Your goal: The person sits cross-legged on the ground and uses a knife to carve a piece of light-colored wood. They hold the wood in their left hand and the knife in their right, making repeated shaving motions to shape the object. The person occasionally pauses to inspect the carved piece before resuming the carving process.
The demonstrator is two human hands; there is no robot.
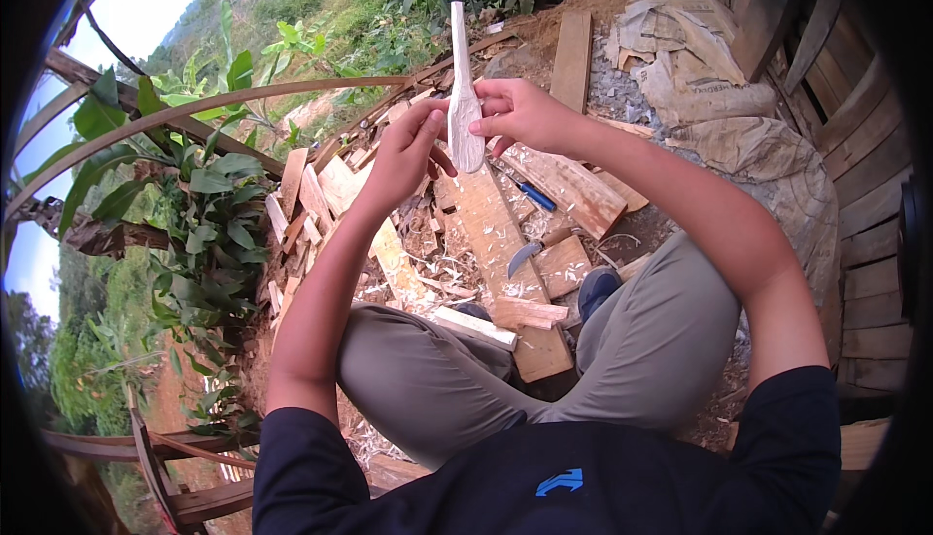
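Observation:
A pale, roughly carved wooden spoon [466,125] stands nearly upright in front of me, its long handle pointing up and away and its wide bowl end down. My left hand [410,154] closes on the left edge of the bowl end with thumb and fingers. From the other side, my right hand [525,115] pinches the bowl, thumb on its face and fingers behind. Below the hands lies a long wooden board [491,224] scattered with shavings. On it rests a knife with a curved blade [523,259]. A blue-handled tool [536,197] lies farther up, to the right.
Wood offcuts [335,185] and curled shavings cover the ground around my feet. Thick planks [573,190] lie to the right, near crumpled sacks [719,88] and a slatted wooden wall [870,243]. A bent wooden rail [224,98] and leafy plants [219,205] border the left side.

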